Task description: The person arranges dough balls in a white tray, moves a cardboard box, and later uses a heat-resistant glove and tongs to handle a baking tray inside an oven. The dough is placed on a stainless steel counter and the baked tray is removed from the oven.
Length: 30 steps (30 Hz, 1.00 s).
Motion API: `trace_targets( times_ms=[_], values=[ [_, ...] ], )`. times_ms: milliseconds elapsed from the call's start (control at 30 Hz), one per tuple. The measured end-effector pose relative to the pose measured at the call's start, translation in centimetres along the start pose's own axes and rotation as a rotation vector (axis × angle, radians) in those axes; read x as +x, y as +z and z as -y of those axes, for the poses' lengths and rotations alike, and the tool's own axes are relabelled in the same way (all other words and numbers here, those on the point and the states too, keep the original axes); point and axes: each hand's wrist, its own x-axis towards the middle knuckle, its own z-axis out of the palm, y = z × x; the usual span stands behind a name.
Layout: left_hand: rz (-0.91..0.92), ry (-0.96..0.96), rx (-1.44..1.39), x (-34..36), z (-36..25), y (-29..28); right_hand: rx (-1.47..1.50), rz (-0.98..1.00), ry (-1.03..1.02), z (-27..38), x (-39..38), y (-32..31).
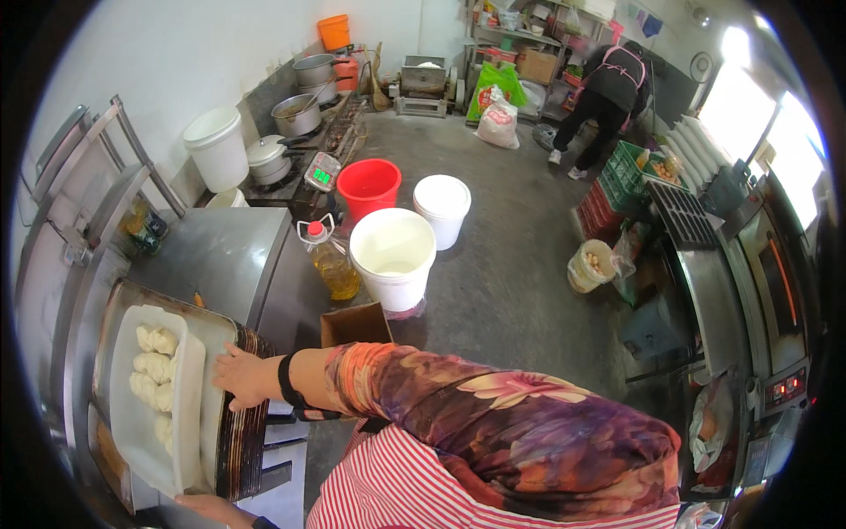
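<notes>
My right hand [242, 376] reaches across to the left and lies on the right rim of a stack of dark baking trays [245, 432], its fingers spread and empty. On the top tray rests a white plastic tub [187, 401] with several pale, twisted dough pieces [154, 366] along its left side. My left hand [214, 509] is at the near end of the tub and trays, partly cut off by the picture's lower edge. Its fingers are mostly hidden, so their grip does not show.
A steel table [220, 256] stands beyond the trays. On the floor ahead are an oil bottle [333, 264], a white bucket [394, 286], a red bucket [370, 181] and a lidded white bucket [442, 207]. Another person [608, 97] bends at the back right. An oven [771, 282] lines the right.
</notes>
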Motion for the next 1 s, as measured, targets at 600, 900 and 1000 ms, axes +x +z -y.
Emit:
trace_targets(
  times_ms=[600, 900, 1000],
  values=[
    [-0.028, 0.47, 0.456, 1.5, 4.4, -0.7, -0.145, 0.03, 0.008, 0.8, 0.0, -0.3],
    [0.022, 0.392, 0.439, -0.3, 0.7, -0.7, -0.17, 0.058, 0.034, 1.3, 0.2, -0.6],
    [0.012, 0.402, 0.441, -0.5, 0.2, -0.7, -0.182, 0.071, 0.037, 1.4, 0.3, -0.8]
  ],
)
